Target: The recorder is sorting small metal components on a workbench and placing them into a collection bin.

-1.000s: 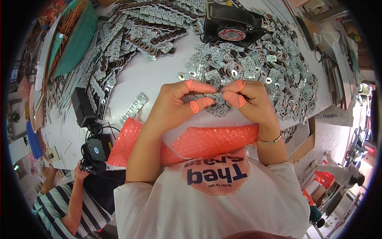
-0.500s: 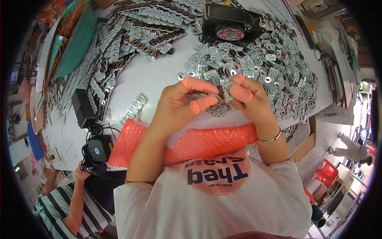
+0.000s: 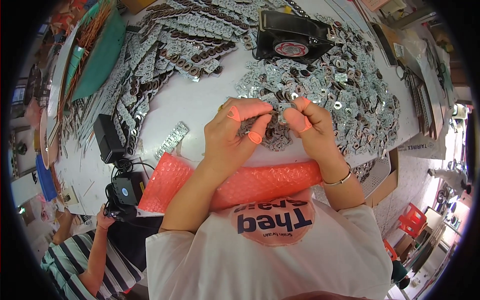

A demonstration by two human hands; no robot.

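My left hand [image 3: 230,127] and my right hand [image 3: 316,127] meet over the near edge of a pile of small metal plates [image 3: 360,95]. Orange finger cots cover the thumb and forefinger of each. Between the right thumb and forefinger a small silvery metal plate [image 3: 281,111] is pinched. The left thumb and forefinger close together right beside that plate; their tips hide whatever lies between them. Beneath the hands are more loose plates, some with dark round parts. Red bubble wrap [image 3: 270,182] lies along the table edge under my forearms.
A black fan [image 3: 292,37] stands in the pile. Strips of joined plates [image 3: 200,30] cover the far left. Nearer are a single strip [image 3: 172,139], a black adapter [image 3: 107,137] with cables, and a green basin [image 3: 100,60]. A co-worker's hand [image 3: 104,220] is at lower left.
My left fingertips have come closer together and nearer the plate in my right hand. The right thumb has shifted slightly left. The view has moved a little.
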